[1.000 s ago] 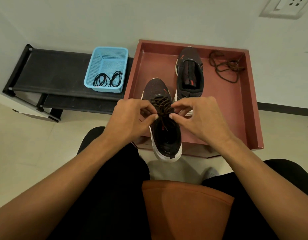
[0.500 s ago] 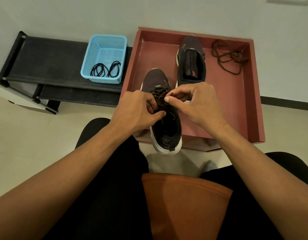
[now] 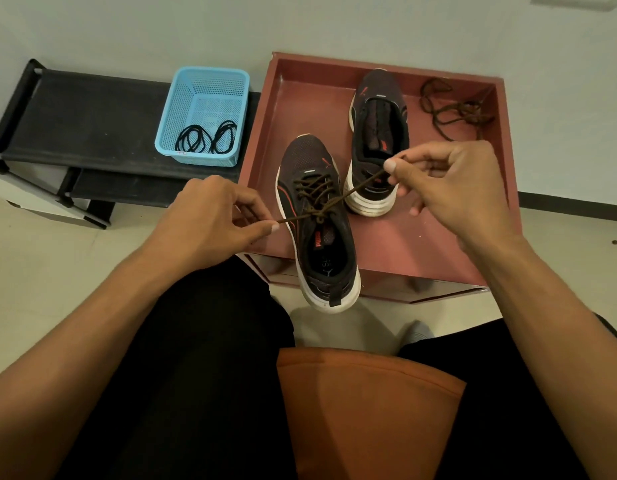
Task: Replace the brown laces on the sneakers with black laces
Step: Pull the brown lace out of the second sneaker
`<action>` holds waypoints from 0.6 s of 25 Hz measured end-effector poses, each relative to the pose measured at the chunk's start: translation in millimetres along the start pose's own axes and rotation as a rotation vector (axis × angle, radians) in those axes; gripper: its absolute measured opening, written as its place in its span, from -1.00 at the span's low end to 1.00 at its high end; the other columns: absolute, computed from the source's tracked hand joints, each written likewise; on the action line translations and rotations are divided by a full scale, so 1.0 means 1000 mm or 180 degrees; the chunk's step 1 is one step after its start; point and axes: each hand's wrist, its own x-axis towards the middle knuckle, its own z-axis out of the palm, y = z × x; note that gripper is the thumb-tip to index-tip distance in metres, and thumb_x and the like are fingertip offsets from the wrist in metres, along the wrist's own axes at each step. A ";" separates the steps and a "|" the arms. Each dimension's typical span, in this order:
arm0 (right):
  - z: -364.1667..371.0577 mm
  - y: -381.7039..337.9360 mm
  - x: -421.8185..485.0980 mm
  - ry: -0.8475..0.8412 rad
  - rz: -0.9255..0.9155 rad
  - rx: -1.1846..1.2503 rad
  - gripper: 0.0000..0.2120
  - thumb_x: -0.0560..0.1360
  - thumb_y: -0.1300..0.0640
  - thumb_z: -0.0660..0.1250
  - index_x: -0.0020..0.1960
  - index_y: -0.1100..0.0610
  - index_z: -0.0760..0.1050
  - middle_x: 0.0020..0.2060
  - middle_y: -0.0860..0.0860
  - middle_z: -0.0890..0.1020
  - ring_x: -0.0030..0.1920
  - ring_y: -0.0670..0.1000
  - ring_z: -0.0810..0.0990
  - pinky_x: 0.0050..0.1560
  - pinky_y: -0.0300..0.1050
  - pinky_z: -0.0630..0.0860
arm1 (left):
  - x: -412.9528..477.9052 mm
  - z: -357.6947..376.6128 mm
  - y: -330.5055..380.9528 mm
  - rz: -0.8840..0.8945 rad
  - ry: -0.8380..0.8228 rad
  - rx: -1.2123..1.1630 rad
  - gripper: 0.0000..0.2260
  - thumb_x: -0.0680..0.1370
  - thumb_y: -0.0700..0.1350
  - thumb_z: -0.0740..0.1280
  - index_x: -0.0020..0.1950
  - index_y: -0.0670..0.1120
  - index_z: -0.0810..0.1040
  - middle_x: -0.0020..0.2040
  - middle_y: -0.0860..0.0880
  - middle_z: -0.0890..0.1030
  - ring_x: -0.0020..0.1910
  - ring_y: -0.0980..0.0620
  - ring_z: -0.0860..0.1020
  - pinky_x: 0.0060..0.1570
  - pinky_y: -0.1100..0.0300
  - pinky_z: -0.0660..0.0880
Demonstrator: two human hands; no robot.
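A dark sneaker (image 3: 319,237) with a white sole lies at the front of the red tray (image 3: 421,244), its heel over the tray's front edge. A brown lace (image 3: 315,188) is threaded through it. My left hand (image 3: 213,223) pinches the lace's left end, and my right hand (image 3: 449,181) pinches its right end; both ends are stretched taut and cross over the tongue. A second sneaker (image 3: 378,140) without a lace stands behind it. A loose brown lace (image 3: 456,112) lies in the tray's back right corner. Black laces (image 3: 206,138) lie in the blue basket (image 3: 203,98).
The blue basket stands on a low black rack (image 3: 85,123) to the left of the tray, against a white wall. I sit on an orange seat (image 3: 362,410) with my legs on either side. The floor is pale tile.
My hands have moved apart from the middle of the sneaker, each pulling a lace end outward; the bow is undone and the ends now run taut to both sides.
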 end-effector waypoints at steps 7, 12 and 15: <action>-0.028 0.002 0.004 0.0482 0.0196 0.0366 -0.87 0.57 0.10 0.52 0.02 0.17 0.71 -0.26 0.01 0.75 -0.29 -0.05 0.67 -0.40 -0.20 0.59 | -0.020 -0.025 -0.013 -0.0309 0.0055 -0.0264 -0.90 0.43 0.15 0.55 -0.16 0.17 0.71 -0.27 0.19 0.68 -0.18 0.23 0.63 -0.18 0.27 0.47; -0.031 0.007 0.003 0.0450 0.0311 0.0432 -0.85 0.57 0.08 0.51 0.06 0.16 0.70 -0.22 0.01 0.77 -0.24 -0.04 0.70 -0.34 -0.20 0.61 | -0.029 -0.029 -0.011 -0.0333 -0.0105 -0.0265 -0.86 0.39 0.20 0.55 -0.17 0.19 0.71 -0.25 0.18 0.67 -0.16 0.21 0.62 -0.12 0.16 0.55; -0.022 0.007 0.003 0.0252 0.0316 0.0656 -0.82 0.58 0.13 0.50 0.10 0.23 0.69 -0.16 0.10 0.77 -0.20 0.00 0.73 -0.28 -0.18 0.64 | -0.028 -0.025 0.005 -0.0142 -0.0235 -0.0386 -0.86 0.39 0.18 0.56 -0.17 0.17 0.70 -0.24 0.21 0.68 -0.17 0.21 0.64 -0.16 0.26 0.53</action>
